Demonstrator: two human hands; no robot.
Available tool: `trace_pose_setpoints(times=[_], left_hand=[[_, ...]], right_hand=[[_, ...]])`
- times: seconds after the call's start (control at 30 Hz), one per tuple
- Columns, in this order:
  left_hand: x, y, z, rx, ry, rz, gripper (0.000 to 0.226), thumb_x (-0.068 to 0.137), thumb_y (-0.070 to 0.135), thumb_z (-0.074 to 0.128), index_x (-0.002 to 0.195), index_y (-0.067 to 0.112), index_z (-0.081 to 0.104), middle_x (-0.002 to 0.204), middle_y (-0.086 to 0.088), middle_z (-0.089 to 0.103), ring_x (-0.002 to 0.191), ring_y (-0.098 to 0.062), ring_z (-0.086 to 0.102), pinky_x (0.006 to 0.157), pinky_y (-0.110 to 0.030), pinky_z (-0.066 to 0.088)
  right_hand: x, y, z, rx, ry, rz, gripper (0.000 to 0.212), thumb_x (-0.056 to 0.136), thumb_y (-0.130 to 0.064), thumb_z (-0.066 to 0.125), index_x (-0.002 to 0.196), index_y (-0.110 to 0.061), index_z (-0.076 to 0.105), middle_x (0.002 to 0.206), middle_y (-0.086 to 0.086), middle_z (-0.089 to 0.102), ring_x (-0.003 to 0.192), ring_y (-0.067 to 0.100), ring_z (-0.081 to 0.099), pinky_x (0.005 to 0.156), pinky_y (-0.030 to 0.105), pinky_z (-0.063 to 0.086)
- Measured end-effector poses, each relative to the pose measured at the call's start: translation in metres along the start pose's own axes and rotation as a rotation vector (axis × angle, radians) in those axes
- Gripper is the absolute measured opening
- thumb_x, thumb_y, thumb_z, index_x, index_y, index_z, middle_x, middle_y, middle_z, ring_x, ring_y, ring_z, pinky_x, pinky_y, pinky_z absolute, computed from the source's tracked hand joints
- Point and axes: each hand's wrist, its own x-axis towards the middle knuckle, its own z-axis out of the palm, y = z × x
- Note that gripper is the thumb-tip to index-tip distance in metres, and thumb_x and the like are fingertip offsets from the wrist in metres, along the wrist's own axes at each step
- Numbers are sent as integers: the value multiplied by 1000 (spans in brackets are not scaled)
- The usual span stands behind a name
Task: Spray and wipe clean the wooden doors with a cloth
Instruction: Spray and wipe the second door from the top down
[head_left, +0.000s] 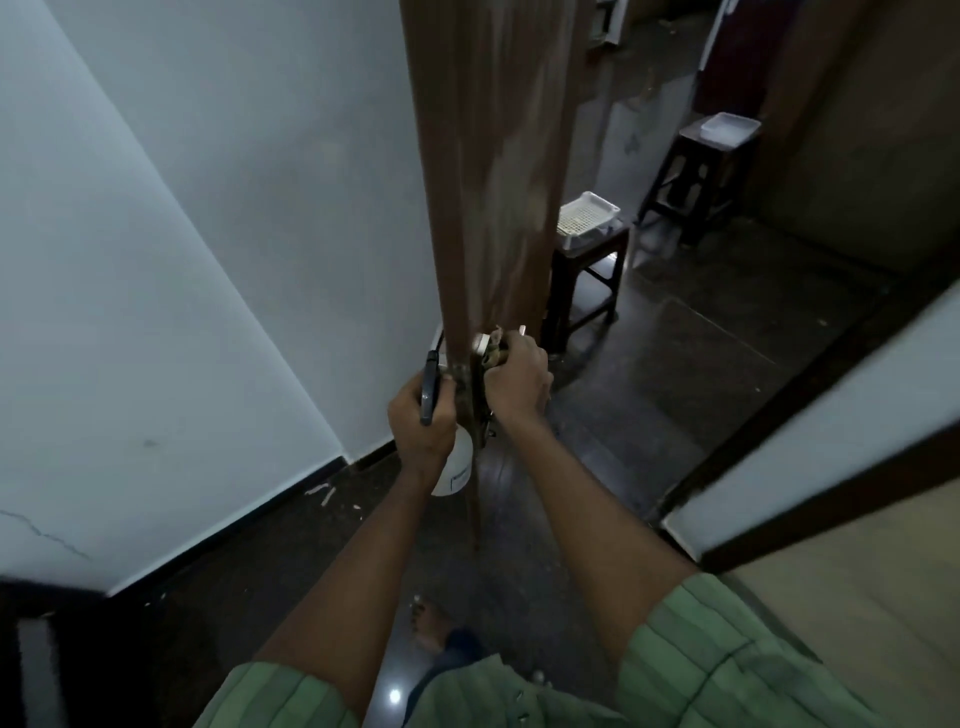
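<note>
A brown wooden door (498, 156) stands open, seen nearly edge-on in the middle of the view. My left hand (421, 421) is on its left side, closed around a white spray bottle (454, 470) with a dark trigger head (430, 387). My right hand (517, 376) is on the door's right side at lock height, clenched on a crumpled brownish cloth (493, 351) pressed against the metal door handle (480, 345). The door's face shows pale streaks higher up.
A white wall (208, 260) runs along the left. Behind the door stand a dark stool with a white tray (587, 221) and a second stool with a white tub (727, 130). A door frame (831, 436) is at the right. The floor is dark and glossy.
</note>
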Motion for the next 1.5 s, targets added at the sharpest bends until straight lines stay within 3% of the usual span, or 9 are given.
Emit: trace_pose_setpoints(times=[0.2, 0.3, 0.57, 0.8, 1.0, 1.13, 1.27, 1.4, 1.5], left_hand=[[-25, 17, 47, -13, -211, 45, 33, 100, 13, 66, 71, -2, 58, 58, -17, 56, 50, -37, 56, 47, -49, 45], [-32, 21, 72, -29, -320, 70, 33, 101, 14, 65, 72, 1, 59, 57, -16, 56, 51, -38, 56, 47, -49, 46], [-37, 36, 146, -91, -534, 141, 29, 100, 35, 64, 80, 15, 68, 62, -5, 62, 54, -30, 61, 50, -53, 53], [5, 34, 218, -117, -728, 204, 39, 99, 41, 64, 93, 5, 78, 68, -5, 72, 61, -24, 70, 57, -52, 55], [42, 36, 270, -85, -819, 246, 53, 97, 56, 61, 82, 8, 79, 54, -1, 65, 52, -18, 66, 54, -47, 54], [58, 46, 303, -54, -882, 261, 55, 100, 45, 61, 58, 10, 60, 49, -4, 59, 47, -22, 60, 50, -43, 50], [66, 52, 334, -20, -901, 375, 50, 99, 46, 61, 56, 23, 52, 50, 0, 56, 45, -20, 58, 48, -35, 44], [70, 52, 372, -87, -933, 363, 44, 98, 45, 61, 60, 22, 57, 50, 6, 54, 45, -17, 56, 46, -33, 43], [70, 51, 399, -102, -948, 377, 42, 98, 46, 60, 62, 26, 56, 51, 6, 54, 45, -16, 56, 46, -29, 42]], right_hand=[[11, 57, -54, 59, 155, 113, 41, 84, 8, 54, 114, -17, 67, 111, 2, 64, 108, 27, 56, 87, 43, 50], [11, 82, -86, 138, 231, 194, 36, 79, 5, 54, 101, -21, 67, 103, 2, 65, 97, 24, 59, 75, 32, 41], [-3, 129, -123, 354, 457, 377, 21, 92, -11, 53, 103, -28, 56, 99, -7, 62, 93, 13, 59, 80, 38, 48], [27, 162, -127, -20, 823, 339, 24, 94, -15, 57, 118, -16, 55, 113, 2, 60, 107, 20, 55, 93, 39, 49], [61, 186, -133, -358, 1019, 281, 31, 92, -17, 64, 123, -12, 62, 121, 9, 64, 110, 27, 55, 94, 41, 40], [92, 184, -134, -559, 833, 117, 40, 84, -14, 64, 124, -15, 66, 121, 7, 65, 113, 26, 58, 97, 43, 42], [136, 198, -135, -524, 626, 227, 48, 84, -16, 72, 130, -18, 61, 131, 4, 64, 122, 26, 58, 104, 46, 44], [163, 215, -140, -520, 689, 263, 44, 87, -19, 62, 131, -17, 61, 133, 5, 64, 127, 26, 56, 109, 47, 43], [182, 233, -151, -539, 743, 246, 42, 87, -15, 69, 128, -16, 63, 123, 6, 67, 119, 27, 59, 103, 47, 46]])
